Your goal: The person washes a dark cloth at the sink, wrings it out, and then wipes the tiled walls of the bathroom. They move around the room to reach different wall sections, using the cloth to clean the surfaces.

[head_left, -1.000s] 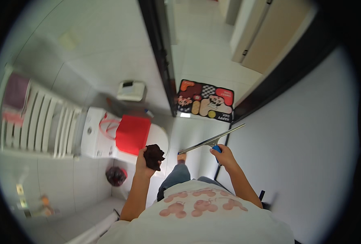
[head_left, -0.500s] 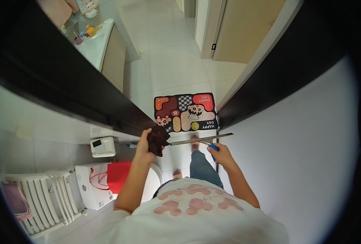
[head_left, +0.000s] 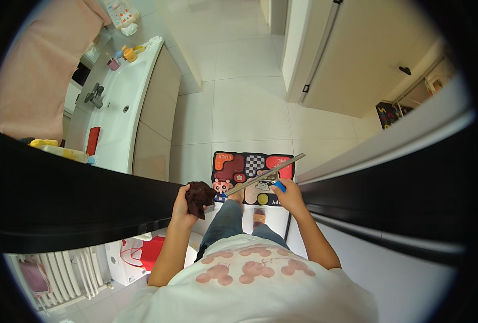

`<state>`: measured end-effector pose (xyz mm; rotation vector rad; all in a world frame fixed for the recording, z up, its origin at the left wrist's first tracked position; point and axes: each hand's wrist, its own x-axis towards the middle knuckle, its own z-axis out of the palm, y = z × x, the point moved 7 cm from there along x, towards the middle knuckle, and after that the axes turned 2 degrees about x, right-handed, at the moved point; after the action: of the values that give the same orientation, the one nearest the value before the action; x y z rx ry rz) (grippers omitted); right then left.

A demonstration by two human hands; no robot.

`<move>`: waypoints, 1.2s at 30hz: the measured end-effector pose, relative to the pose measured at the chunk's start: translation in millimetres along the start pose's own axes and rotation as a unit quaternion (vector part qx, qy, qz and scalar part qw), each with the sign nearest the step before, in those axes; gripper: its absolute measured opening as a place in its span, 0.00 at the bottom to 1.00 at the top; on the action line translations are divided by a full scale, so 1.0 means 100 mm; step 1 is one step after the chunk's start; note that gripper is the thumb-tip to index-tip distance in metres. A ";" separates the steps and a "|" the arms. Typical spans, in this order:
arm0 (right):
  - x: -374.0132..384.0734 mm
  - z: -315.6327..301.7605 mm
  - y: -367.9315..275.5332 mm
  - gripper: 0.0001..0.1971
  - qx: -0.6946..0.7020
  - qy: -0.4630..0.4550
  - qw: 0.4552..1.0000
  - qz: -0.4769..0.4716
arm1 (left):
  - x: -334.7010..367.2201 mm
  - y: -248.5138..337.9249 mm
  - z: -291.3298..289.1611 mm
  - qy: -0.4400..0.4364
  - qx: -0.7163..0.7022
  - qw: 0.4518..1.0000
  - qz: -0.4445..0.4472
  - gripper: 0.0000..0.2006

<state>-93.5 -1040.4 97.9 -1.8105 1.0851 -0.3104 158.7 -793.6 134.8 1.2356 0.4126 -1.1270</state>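
Note:
My left hand (head_left: 181, 210) is closed round a crumpled dark brown cloth (head_left: 200, 199), held in front of me at the left. Wrapped round the blue handle of a squeegee (head_left: 266, 175) is my right hand (head_left: 291, 198). The squeegee's long metal blade slants between my hands, its lower left end close to the cloth and its upper right end farther away. Below the blade lies a patterned floor mat (head_left: 238, 163), and one of my feet is on or over it.
Dark door frame sides (head_left: 104, 196) stand close on both sides. Ahead left is a washbasin (head_left: 123, 107) with a grey tap (head_left: 95, 97). A cream door (head_left: 352, 59) stands ahead right. Behind left are a red bag (head_left: 151, 252) and a white rack (head_left: 69, 274).
I have moved forward into the doorway, with one foot now at the mat. More of the washbasin and cream door shows. The squeegee blade has tilted more steeply; both hands keep their hold.

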 end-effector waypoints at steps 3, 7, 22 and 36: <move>0.42 0.01 -0.13 0.23 -0.016 -0.005 1.000 -0.019 | 0.36 0.09 0.00 0.029 -0.023 0.998 -0.050 0.15; 1.06 -0.04 -0.21 0.22 -0.026 -0.013 0.999 -0.015 | 0.99 0.43 0.20 -0.013 -0.061 0.997 -0.045 0.14; 3.65 1.17 -2.62 0.19 -0.151 -0.111 0.946 -0.265 | 2.05 1.96 0.25 0.047 -0.275 0.959 0.036 0.16; 3.96 4.47 -4.41 0.17 -0.145 -0.454 0.729 -0.491 | 1.16 3.28 -0.54 0.130 -0.484 0.750 0.431 0.29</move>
<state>647.3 -1020.9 144.9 -2.2653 -0.6142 0.1831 503.4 -825.5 199.5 0.4815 0.4613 0.1367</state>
